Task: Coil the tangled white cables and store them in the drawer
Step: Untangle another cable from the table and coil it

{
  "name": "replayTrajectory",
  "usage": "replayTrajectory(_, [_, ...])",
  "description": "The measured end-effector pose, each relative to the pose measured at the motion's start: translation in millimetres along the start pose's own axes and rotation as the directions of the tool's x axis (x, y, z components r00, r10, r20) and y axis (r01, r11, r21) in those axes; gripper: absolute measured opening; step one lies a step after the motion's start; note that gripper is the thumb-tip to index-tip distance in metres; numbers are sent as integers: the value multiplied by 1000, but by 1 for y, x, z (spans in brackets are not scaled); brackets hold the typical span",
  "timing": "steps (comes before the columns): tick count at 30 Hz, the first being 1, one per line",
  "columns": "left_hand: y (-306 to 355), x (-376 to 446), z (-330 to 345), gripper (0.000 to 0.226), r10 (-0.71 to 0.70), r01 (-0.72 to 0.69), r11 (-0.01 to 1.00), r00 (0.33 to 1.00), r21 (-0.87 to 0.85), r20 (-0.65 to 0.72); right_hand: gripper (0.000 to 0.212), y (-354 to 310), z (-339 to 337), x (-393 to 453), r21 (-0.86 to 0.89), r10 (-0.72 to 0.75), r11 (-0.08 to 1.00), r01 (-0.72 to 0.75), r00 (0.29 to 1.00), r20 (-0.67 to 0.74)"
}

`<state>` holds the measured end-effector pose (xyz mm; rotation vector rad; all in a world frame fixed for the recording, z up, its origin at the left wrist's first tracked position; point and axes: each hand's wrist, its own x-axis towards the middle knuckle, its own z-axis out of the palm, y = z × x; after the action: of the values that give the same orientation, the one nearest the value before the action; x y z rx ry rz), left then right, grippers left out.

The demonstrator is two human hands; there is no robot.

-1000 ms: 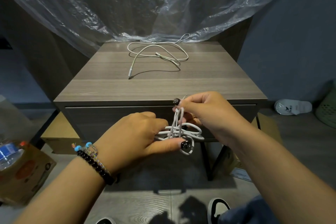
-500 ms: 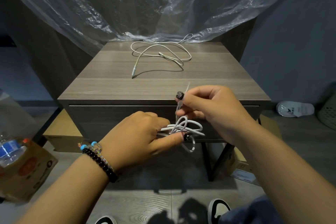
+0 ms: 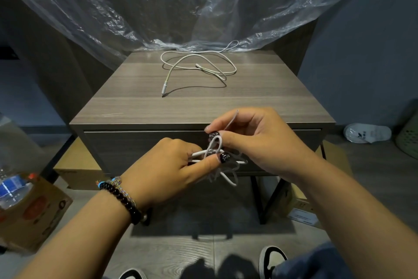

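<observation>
A small bundle of coiled white cable (image 3: 228, 171) hangs in front of the nightstand's shut drawer (image 3: 140, 149). My left hand (image 3: 167, 170) grips the bundle, thumb pressed across its loops. My right hand (image 3: 255, 138) pinches the cable's free end, which sticks up past the fingers, with a loop of it bending over the bundle. A second white cable (image 3: 199, 68) lies loose and tangled at the back of the nightstand top (image 3: 271, 97), well beyond both hands.
Clear plastic sheeting (image 3: 203, 7) hangs behind the nightstand and touches its back edge. A cardboard box with a water bottle (image 3: 13, 190) sits on the floor at left. More boxes (image 3: 300, 208) lie under the stand, and a white slipper (image 3: 367, 132) at right.
My right hand has brought the free end down and around the bundle, forming a loop over it. My left hand kept its hold on the coil. The view shifted slightly.
</observation>
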<state>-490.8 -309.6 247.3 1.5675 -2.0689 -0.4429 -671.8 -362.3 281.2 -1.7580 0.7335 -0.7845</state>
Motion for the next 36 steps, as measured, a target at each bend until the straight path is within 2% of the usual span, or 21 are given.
replayTrajectory(7, [-3,-1,2,74,-89,88,995,996,49,10,10,5,0,5,30,42,999,-41,999,-23])
replayTrajectory(10, [-4,-2,2,76,-106,105,993,994,55,20,19,4,-1,5,77,50,996,-50,999,9])
replayTrajectory(13, [-5,-2,2,76,-110,109,992,994,66,10,20,2,-2,3,24,33,999,-34,998,50])
replayTrajectory(17, [-5,-2,1,77,-110,109,992,994,63,13,19,4,-3,4,-38,8,999,-7,1000,28])
replayTrajectory(29, [-4,-2,1,69,-43,46,992,999,116,-23,17,4,-2,4,58,56,997,-55,998,-18])
replayTrajectory(36, [0,-1,2,62,3,-2,994,1000,111,-9,22,9,0,6,37,59,998,-58,998,-16])
